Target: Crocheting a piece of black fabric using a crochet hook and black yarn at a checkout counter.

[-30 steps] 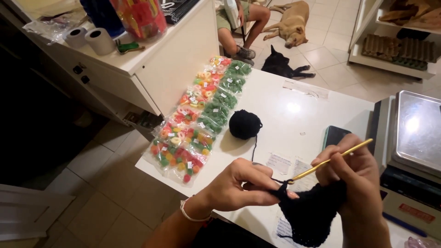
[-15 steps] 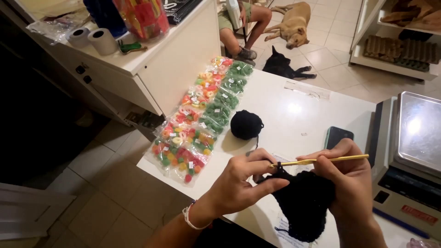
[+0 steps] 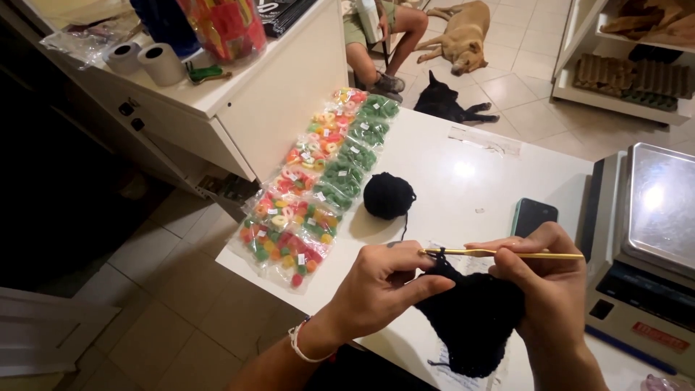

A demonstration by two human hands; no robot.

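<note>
Since the earlier frame the yellow crochet hook (image 3: 507,254) has levelled from a tilt to nearly horizontal, and the hands have drawn closer. The black crocheted piece (image 3: 474,318) hangs between them above the white table (image 3: 507,174), knobbly and dark. The left hand (image 3: 380,286) pinches its top edge at nine o'clock; the right hand (image 3: 554,289) is closed around the hook at three o'clock. At eleven o'clock lies a black yarn ball (image 3: 389,195), its strand running to the work. Beyond, at ten o'clock, clear candy bags (image 3: 318,181) with small white labels lie in two rows, green and mixed colours. A dark phone (image 3: 534,216) sits at one o'clock, a metal scale (image 3: 651,217) at two
</note>
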